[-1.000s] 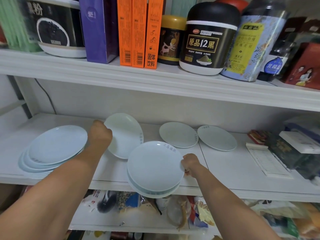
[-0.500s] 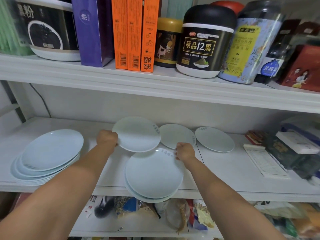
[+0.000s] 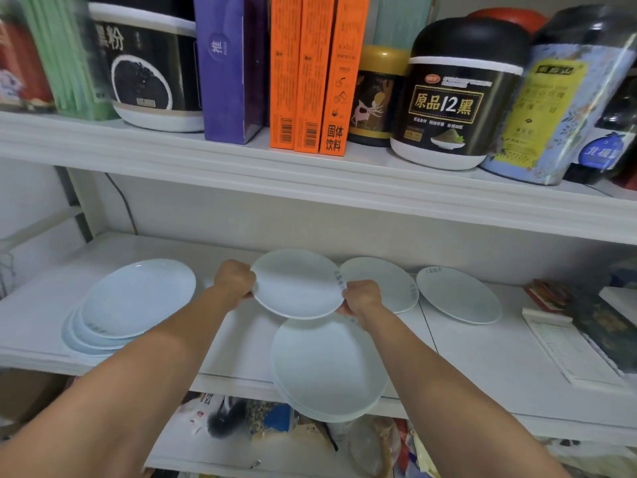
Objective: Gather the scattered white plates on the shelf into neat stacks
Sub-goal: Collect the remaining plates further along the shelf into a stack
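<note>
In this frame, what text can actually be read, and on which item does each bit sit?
"原品12黑": black jar, upper shelf.
"固体饮料": rightmost orange box.
"黑粉": black tub at left.
"推": purple box.
"北极", cut off: dark blue label far right.
Too blurred to read: yellow label on the floral tin, barcodes, small print on the plates' rims, such as the held plate.

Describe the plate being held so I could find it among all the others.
Look at the middle white shelf, under the row of jars and orange boxes. Near its centre, the held plate is gripped at its rim by the left hand and right hand. It alone is lifted, hovering behind the front stack.
</note>
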